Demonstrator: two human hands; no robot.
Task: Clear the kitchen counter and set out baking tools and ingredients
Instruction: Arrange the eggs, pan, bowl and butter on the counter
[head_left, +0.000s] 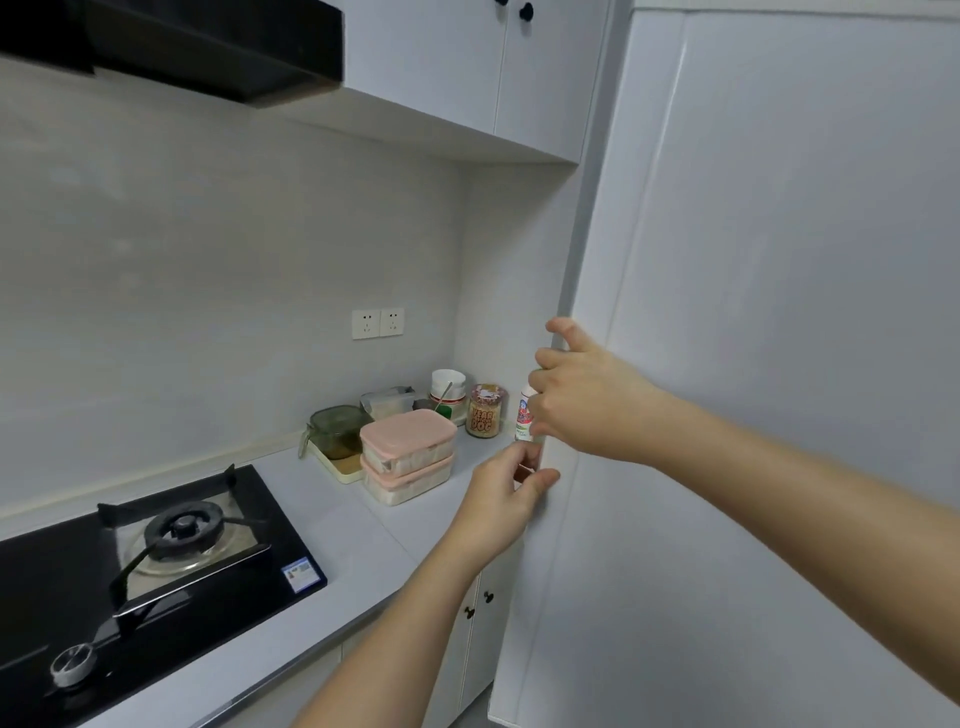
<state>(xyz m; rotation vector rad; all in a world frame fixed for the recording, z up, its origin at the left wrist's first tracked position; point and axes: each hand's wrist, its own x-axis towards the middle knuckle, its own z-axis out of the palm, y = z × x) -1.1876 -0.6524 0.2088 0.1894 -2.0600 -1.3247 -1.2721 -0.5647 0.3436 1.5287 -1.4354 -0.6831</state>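
A tall white cabinet door (753, 364) fills the right side. My right hand (587, 400) has its fingers curled round the door's left edge at mid height. Just below it, my left hand (506, 499) pinches the same edge, thumb on the front face. Behind my right fingers a small white bottle (523, 415) with a red and blue label is partly hidden; I cannot tell whether my fingers touch it. At the back of the grey counter (363, 540) stand a printed glass jar (485, 410) and two stacked pink-lidded boxes (408, 454).
A green glass container (337, 428) on a cream tray, a wrapped packet (387, 402) and a white cup (448, 387) with a spoon crowd the back corner. A black gas hob (156, 561) takes the counter's left. Wall cupboards and a range hood hang overhead.
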